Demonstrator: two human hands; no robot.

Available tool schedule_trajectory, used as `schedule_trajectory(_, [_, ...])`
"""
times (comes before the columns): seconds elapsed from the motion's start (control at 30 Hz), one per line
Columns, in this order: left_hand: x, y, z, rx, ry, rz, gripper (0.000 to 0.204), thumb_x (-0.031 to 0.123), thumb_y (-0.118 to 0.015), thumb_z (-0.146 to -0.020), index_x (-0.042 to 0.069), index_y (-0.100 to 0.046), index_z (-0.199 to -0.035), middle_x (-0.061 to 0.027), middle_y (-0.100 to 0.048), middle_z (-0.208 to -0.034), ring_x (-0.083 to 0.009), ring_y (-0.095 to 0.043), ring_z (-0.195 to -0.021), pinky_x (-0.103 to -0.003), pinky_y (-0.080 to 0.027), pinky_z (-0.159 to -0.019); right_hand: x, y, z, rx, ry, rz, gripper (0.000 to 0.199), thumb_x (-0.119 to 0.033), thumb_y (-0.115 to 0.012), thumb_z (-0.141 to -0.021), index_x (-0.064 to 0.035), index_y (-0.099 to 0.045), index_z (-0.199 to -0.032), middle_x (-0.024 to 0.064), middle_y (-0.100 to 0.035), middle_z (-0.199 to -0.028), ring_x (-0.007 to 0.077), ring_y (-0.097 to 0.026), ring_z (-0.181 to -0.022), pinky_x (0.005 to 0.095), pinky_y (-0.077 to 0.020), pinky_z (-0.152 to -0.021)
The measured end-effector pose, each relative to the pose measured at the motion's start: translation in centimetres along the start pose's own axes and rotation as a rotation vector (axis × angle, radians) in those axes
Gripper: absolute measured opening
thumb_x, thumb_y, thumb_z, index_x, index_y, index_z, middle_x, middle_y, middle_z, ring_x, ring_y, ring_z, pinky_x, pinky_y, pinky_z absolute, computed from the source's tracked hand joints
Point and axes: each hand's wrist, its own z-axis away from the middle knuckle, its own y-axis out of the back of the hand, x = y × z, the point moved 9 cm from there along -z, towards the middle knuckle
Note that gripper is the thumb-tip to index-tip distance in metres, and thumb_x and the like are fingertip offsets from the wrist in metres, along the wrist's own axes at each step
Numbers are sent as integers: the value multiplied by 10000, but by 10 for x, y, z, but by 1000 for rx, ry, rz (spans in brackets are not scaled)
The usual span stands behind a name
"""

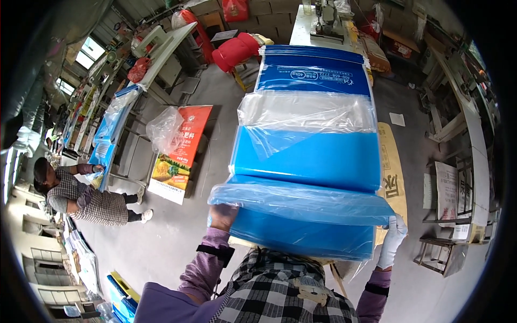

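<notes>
In front of me lies a stack of blue sacks (307,156), printed in darker blue at the far end. A clear plastic liner (301,200) stretches crosswise over the near part of the stack, its sheet slightly smeared. My left hand (222,216), bare, grips the liner's left end; its fingertips are partly hidden under the film. At the opposite end, my right hand (396,232), in a white glove, is closed on the liner's right edge. Another clear plastic piece (307,110) lies wrinkled across the sacks farther away.
Tan sacks (394,172) lie beneath the stack's right side. To the left, a red printed sack (186,145) rests on a low bench with a clear bag (164,131). Another person (89,196) works at blue sacks. A sewing machine (327,24) stands beyond, near red padding (237,51).
</notes>
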Motion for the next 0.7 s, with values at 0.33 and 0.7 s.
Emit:
schedule_trajectory(0.33, [65,-41,-5,-66,-38,-1177,263,199,-622,-956,-19,-677,-1094,-21,-681,-951,-89,-603,-814,-224,-513,-731,20,11,42,9,-90,-34,233,-209,-612,-944,7,-675,-885,-17,-553,-663,66,-482,-609,220,-402,-580])
schedule_trajectory(0.7, [54,-40,-53,-279,58,-1526,269,247,-542,-1003,41,-652,-870,40,-587,-741,-67,-514,-693,-237,-450,-657,39,29,72,3,-180,233,229,-187,-609,-936,23,-691,-977,12,-599,-707,68,-486,-617,225,-389,-553])
